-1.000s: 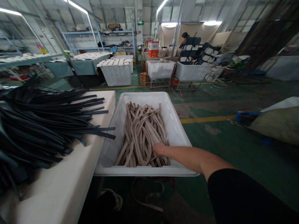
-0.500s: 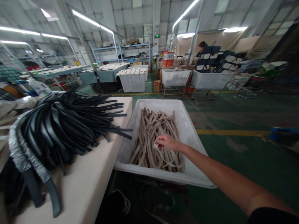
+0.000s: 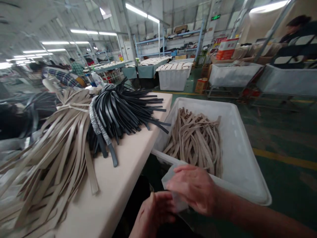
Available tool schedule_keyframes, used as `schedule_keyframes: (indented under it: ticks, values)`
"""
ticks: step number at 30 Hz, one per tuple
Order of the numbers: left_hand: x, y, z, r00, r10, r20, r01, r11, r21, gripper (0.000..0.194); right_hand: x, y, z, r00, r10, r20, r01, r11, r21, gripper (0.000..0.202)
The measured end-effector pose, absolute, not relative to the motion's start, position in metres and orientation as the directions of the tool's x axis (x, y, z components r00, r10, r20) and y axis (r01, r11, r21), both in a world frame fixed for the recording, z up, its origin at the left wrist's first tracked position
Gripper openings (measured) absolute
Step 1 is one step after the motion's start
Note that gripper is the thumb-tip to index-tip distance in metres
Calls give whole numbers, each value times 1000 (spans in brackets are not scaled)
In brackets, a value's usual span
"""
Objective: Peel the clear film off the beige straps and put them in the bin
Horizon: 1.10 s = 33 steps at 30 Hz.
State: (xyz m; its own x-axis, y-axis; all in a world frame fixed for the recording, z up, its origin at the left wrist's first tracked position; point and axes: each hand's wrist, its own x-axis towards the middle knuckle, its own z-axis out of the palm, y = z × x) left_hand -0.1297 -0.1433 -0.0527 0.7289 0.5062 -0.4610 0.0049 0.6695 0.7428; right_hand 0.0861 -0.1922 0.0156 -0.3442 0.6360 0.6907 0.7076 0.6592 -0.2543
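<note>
My right hand is closed on a pale, translucent sheet, just in front of the near rim of a white plastic tub. Parts of the sheet stick out past the fingers on both sides, and its exact kind is unclear. Below and to the left is my left hand, palm turned up, its fingers loosely curved and apart beside the sheet; whether they touch it is hard to see. Inside the tub lies a heap of beige fabric strips.
On the table at left lie a bundle of black strips with silvery wrapping and a tied bundle of beige strips. Further tubs and a carton stand behind. People are at the far left and far right.
My right hand has come back from above the strips to the tub's near side, with the pale sheet. My left hand has entered from below. The view has turned left.
</note>
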Motion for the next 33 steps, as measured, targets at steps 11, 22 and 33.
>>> schedule_keyframes:
  ticks: [11,22,33]
  values:
    - [-133,-143,-79,547,627,-555,-362,775,518,36,39,-219,-50,-410,773,484,550,633,-545,27]
    - [-132,-136,-86,611,712,-346,-25,453,891,41,18,-167,-87,-30,969,-246,-211,-247,-946,56]
    - [-161,-150,-109,666,501,-553,93,680,727,44,17,-113,-96,87,971,-223,-303,-187,-934,53]
